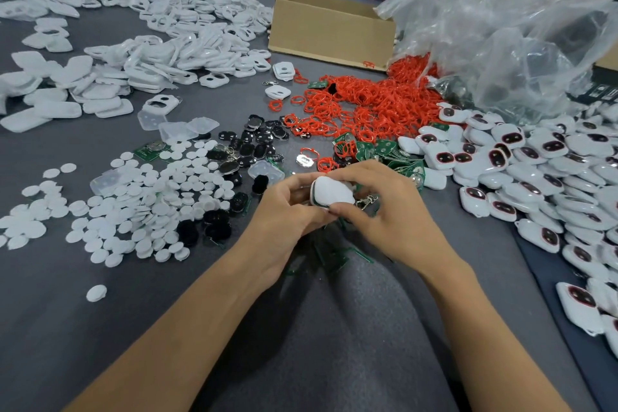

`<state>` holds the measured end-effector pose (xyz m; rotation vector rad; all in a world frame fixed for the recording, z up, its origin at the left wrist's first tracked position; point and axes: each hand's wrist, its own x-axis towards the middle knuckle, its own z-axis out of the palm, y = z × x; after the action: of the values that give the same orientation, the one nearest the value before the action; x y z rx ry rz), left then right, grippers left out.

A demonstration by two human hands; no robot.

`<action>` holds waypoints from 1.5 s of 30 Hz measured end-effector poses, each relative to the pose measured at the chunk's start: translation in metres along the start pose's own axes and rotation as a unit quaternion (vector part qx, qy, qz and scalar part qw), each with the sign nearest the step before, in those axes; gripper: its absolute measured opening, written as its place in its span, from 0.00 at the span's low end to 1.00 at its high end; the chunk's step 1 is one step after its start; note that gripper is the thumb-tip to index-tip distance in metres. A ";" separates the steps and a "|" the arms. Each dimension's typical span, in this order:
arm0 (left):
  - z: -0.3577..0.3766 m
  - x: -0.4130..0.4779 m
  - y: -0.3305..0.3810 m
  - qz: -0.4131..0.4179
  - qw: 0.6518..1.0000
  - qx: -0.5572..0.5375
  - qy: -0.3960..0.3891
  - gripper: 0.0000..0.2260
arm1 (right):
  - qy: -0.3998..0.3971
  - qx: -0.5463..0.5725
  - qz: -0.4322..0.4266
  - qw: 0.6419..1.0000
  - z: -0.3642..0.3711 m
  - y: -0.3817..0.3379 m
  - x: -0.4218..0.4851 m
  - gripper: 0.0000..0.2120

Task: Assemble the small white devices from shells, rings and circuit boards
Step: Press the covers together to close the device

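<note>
taking the two hands as the centre of the dial, the parts lie sorted by kind in an arc, which looks meant to keep each within a short reach. at 9 o'clock is a spread of white discs (pixel 140 211) on the grey table (pixel 100 328). at 10 to 11 o'clock is the big heap of white shells (pixel 160 27). near 11 o'clock, just beside the hands, lie small black parts (pixel 257 140).

the left hand (pixel 287 211) has its fingers curled round the left edge of the white device (pixel 331 192), thumb on top. the right hand (pixel 391 211) pinches its right edge, thumb and forefinger closing on the seam. the device is held up off the table between both hands, plain back towards the camera. i judge that 2 halves are being squeezed together, and the 2-sided grip suits an even press. a metal clasp (pixel 366 201) hangs from its right end.

at 12 o'clock stands a cardboard box (pixel 331 27). at 12 to 1 o'clock lie the red rings (pixel 368 107), spilling from a clear plastic bag (pixel 501 27). green circuit boards (pixel 388 152) lie just beyond the right hand. at 2 to 4 o'clock are the finished devices (pixel 535 160), piled apart from the loose parts, probably to keep done work separate.

no brand or label can be read; any print on the boards is too small.
</note>
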<state>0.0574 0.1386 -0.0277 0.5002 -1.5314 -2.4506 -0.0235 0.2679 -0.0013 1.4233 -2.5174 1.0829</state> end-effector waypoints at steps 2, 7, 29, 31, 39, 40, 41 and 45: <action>0.001 -0.001 0.002 -0.004 1.000 0.000 0.000 0.18 | -0.001 -0.002 0.005 1.000 0.000 0.001 0.000 0.16; 0.003 -0.001 0.004 -0.015 1.000 -0.013 0.009 0.14 | -0.003 0.012 0.032 0.999 0.002 0.002 0.000 0.17; 0.011 -0.004 -0.002 0.029 0.997 -0.011 0.071 0.07 | -0.012 0.210 0.189 0.959 0.003 0.002 0.000 0.14; 0.009 -0.003 -0.005 0.022 0.998 0.007 0.051 0.07 | -0.029 0.222 0.200 0.954 0.001 0.005 0.000 0.13; 0.008 -0.005 -0.009 0.043 0.991 0.129 -0.010 0.08 | -0.057 0.299 0.196 0.932 -0.004 0.005 -0.002 0.13; 0.007 -0.005 -0.009 0.051 0.988 0.143 -0.006 0.08 | -0.061 0.308 0.196 0.929 -0.005 0.004 -0.002 0.13; 0.007 -0.005 -0.009 0.058 0.986 0.155 -0.003 0.08 | -0.065 0.312 0.195 0.928 -0.005 0.003 -0.002 0.13; 0.006 -0.005 -0.009 0.072 0.982 0.175 0.013 0.07 | -0.062 0.317 0.194 0.926 -0.003 -0.003 -0.001 0.14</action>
<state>0.0595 0.1494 -0.0322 0.4561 -1.9250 -2.0679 -0.0213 0.2696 0.0018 1.1146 -2.7443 2.0910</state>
